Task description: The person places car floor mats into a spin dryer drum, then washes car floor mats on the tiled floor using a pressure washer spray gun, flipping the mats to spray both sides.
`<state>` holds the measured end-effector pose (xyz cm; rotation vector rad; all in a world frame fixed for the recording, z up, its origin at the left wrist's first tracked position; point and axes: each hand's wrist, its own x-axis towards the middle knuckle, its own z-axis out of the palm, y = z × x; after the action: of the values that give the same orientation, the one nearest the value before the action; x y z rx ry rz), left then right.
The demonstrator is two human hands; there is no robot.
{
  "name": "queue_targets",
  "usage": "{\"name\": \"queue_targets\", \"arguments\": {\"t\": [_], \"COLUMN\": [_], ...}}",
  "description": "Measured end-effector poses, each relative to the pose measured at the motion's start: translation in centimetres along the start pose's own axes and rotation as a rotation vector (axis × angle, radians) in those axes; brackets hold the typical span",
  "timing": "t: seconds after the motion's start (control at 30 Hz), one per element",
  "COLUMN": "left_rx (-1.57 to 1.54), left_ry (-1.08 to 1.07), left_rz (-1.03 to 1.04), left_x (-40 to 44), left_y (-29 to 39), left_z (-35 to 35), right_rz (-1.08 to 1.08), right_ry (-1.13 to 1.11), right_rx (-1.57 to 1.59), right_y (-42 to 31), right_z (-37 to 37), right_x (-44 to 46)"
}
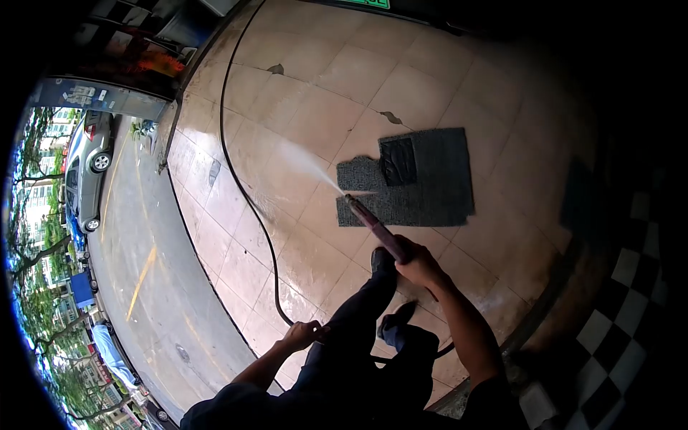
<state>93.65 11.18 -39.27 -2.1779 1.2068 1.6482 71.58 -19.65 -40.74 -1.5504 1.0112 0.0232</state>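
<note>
My right hand point(419, 264) is wrapped round the handle of a long spray gun point(376, 228). From its nozzle, a white jet of water shoots toward the upper left over the tiles. Just beyond the gun lies a grey car floor mat point(437, 165) with a black heel pad, flat on the floor; the nozzle is above its near left edge. My left hand point(304, 334) is closed in front of my thigh. A black hose point(252, 204) runs up to that hand, but I cannot make out whether the fingers grip it.
Wet beige floor tiles point(308, 247) surround the mat, with a dry leaf point(390, 117) beyond it. The hose curves across the floor and reappears behind my legs. A road point(143, 236) with parked cars point(89, 168) lies to the left. Black-and-white checks point(616, 308) are at right.
</note>
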Motion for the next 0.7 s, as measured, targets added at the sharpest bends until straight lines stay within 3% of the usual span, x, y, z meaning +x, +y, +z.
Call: {"name": "queue_targets", "arguments": {"t": [0.03,0.07,0.1,0.13,0.17,0.23,0.27,0.33,0.37,0.4,0.43,0.47,0.53,0.7], "left_rx": [0.053,0.149,0.266,0.384,0.398,0.411,0.318,0.527,0.424,0.187,0.179,0.171,0.367,0.312], "left_ry": [0.046,0.004,0.072,0.135,0.112,0.077,-0.012,-0.021,-0.058,-0.137,-0.112,-0.080,0.163,0.394], "left_rz": [0.118,0.122,0.225,0.330,0.299,0.253,0.139,0.301,0.284,-0.190,-0.230,-0.269,0.099,0.352], "left_x": [0.9,0.8,0.7,0.6,0.3,0.0,-0.1,1.2,2.6,4.2,6.2,8.6,16.9,43.9], "left_y": [-2.6,-2.8,-3.8,-5.1,-6.1,-6.0,-4.7,-5.9,-5.7,-1.1,2.0,4.6,6.1,20.9], "left_z": [1.8,1.9,2.1,2.5,2.9,2.6,2.4,3.5,4.5,4.4,5.1,5.9,9.0,18.8], "right_rz": [-0.089,0.032,-0.025,0.135,0.203,0.126,0.169,0.074,0.163,0.192,0.252,0.305,0.347,0.461], "right_ry": [0.119,0.177,0.351,0.366,0.403,0.466,0.500,0.604,0.599,0.623,0.599,0.573,0.535,0.529], "right_rx": [0.010,0.013,-0.016,0.025,0.372,0.701,0.769,0.951,1.014,1.024,1.069,1.114,1.279,1.511], "right_y": [1.3,2.3,5.8,8.9,9.0,13.0,15.3,20.0,22.3,25.5,29.3,32.6,36.7,46.4], "right_z": [-1.3,-3.7,-5.1,-7.2,-9.9,-13.4,-15.1,-16.8,-18.0,-18.4,-18.4,-18.7,-17.9,-12.2], "right_x": [0.4,0.6,1.6,2.3,1.1,0.0,-0.9,-3.0,-4.6,-5.9,-7.0,-8.0,-11.3,-15.9]}}
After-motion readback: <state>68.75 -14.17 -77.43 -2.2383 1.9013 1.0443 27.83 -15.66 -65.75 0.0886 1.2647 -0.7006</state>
